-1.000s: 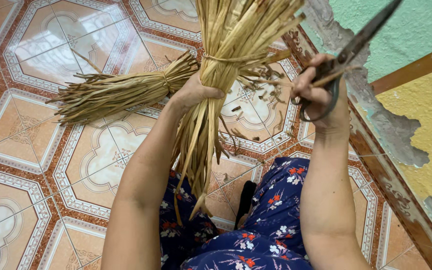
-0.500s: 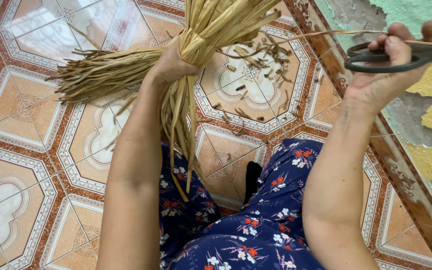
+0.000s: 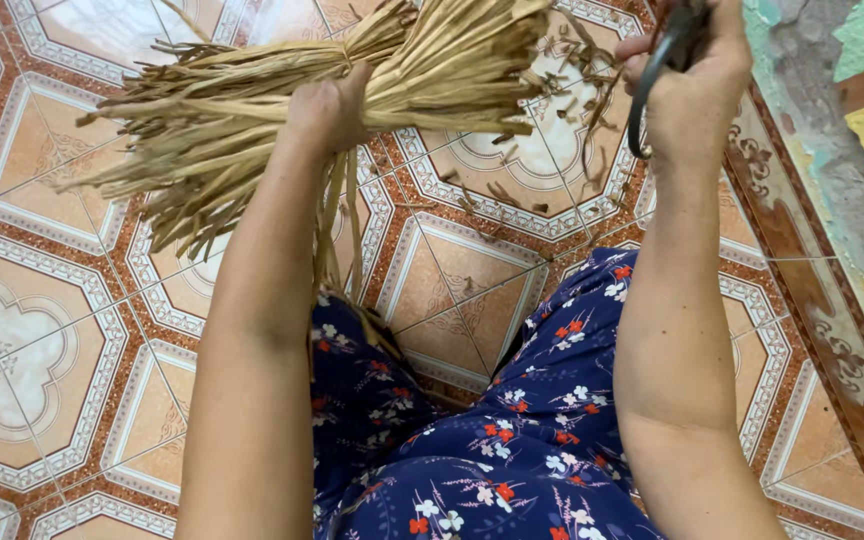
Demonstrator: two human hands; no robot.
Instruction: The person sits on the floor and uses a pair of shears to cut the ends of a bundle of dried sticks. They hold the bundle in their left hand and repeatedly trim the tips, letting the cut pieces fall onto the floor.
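Meanwhile, straw bundle (image 3: 432, 70) in left hand (image 3: 327, 110)

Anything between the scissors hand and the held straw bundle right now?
Nothing visible. The right hand holds the dark scissors just right of the dried straw bundle, which the left hand grips. Only a few loose strands hang in the gap; cut scraps lie on the tiled floor below.
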